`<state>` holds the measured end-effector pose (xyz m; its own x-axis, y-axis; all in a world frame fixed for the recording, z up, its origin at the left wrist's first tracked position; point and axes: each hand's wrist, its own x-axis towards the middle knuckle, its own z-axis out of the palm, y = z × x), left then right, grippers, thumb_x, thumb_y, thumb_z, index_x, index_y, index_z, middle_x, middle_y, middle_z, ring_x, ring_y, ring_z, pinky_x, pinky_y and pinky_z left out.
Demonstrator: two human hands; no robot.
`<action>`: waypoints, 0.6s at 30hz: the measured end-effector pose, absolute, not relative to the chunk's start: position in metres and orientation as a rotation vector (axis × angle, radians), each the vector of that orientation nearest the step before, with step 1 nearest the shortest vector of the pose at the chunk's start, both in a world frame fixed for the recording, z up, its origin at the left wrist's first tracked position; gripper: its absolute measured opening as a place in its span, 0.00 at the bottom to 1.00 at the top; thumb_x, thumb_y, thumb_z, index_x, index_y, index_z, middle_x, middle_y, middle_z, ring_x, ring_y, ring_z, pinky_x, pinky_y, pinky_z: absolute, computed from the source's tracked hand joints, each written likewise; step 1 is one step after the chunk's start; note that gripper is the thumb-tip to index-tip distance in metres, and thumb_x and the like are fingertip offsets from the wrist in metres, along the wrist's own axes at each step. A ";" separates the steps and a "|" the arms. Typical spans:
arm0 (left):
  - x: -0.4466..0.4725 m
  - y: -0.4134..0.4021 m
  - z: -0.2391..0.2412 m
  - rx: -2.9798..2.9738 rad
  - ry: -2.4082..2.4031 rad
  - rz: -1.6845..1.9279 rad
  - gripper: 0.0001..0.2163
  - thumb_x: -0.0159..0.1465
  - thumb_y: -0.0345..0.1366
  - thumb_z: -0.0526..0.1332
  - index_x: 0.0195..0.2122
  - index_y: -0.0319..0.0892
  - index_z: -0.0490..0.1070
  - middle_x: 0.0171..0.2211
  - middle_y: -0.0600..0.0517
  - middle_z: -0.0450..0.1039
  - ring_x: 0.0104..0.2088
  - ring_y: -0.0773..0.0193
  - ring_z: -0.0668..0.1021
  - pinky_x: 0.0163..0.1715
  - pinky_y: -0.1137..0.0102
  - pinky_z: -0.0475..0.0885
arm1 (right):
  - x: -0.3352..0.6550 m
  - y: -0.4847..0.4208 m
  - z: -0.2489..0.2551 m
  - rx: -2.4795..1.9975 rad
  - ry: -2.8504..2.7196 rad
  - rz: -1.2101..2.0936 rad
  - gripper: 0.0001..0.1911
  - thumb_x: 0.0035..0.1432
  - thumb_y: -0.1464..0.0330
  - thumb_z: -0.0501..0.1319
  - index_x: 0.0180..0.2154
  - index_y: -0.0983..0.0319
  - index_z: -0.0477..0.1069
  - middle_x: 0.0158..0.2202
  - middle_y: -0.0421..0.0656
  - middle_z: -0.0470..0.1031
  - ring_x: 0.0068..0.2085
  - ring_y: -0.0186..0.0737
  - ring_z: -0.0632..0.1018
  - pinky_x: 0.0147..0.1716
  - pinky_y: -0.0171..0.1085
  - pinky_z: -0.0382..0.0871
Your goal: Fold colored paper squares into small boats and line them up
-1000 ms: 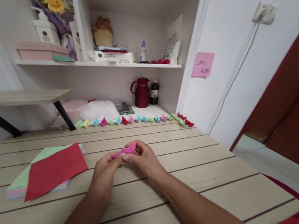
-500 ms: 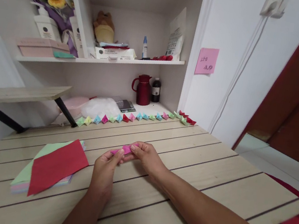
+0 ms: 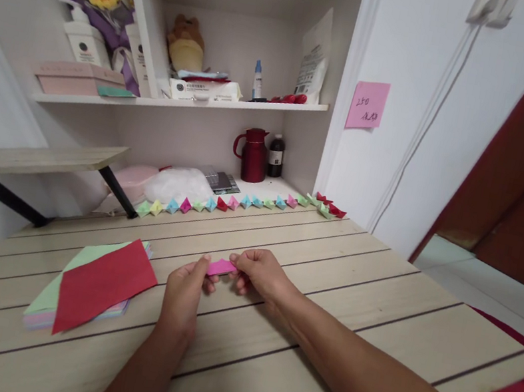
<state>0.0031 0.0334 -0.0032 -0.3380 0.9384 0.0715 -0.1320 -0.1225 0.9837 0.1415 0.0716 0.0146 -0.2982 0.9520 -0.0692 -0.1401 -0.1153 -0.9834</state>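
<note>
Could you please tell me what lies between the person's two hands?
In the head view, pink paper lies between them, one end held by the left hand, the other by the right hand.

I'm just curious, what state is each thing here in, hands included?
Pink paper: folded, held at both ends
Left hand: pinching one end
Right hand: pinching the other end
Red sheet: unfolded, lying askew
Paper stack: partly covered by the red sheet
Small folded papers: mostly in a row
Red jug: upright
Dark bottle: upright, capped
Pink note: stuck up, written on
Plug: plugged in
</note>
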 end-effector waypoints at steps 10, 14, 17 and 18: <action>-0.002 0.034 -0.001 1.064 1.164 1.499 0.17 0.52 0.46 0.68 0.35 0.37 0.78 0.26 0.51 0.76 0.27 0.67 0.72 0.34 0.71 0.68 | 0.146 0.075 0.010 -1.023 -1.795 0.772 0.16 0.58 0.62 0.61 0.22 0.62 0.71 0.17 0.37 0.70 0.22 0.32 0.68 0.25 0.31 0.58; -0.002 0.033 0.003 1.225 1.350 1.396 0.15 0.52 0.46 0.67 0.33 0.39 0.79 0.27 0.50 0.78 0.29 0.64 0.75 0.33 0.71 0.68 | 0.151 0.076 0.013 -1.067 -1.966 0.550 0.15 0.59 0.64 0.62 0.22 0.62 0.71 0.21 0.38 0.72 0.25 0.32 0.69 0.28 0.32 0.57; -0.003 0.033 0.006 1.322 1.449 1.323 0.09 0.48 0.41 0.69 0.25 0.40 0.79 0.24 0.51 0.78 0.28 0.62 0.75 0.31 0.71 0.67 | 0.156 0.079 0.014 -1.091 -2.107 0.390 0.12 0.59 0.64 0.62 0.25 0.62 0.73 0.26 0.40 0.75 0.29 0.34 0.71 0.30 0.33 0.57; -0.003 0.033 0.007 1.343 1.456 1.307 0.08 0.47 0.40 0.70 0.22 0.40 0.79 0.22 0.52 0.77 0.27 0.62 0.74 0.30 0.71 0.66 | 0.157 0.080 0.014 -1.089 -2.149 0.350 0.11 0.59 0.64 0.62 0.26 0.61 0.74 0.27 0.40 0.76 0.30 0.35 0.72 0.31 0.33 0.57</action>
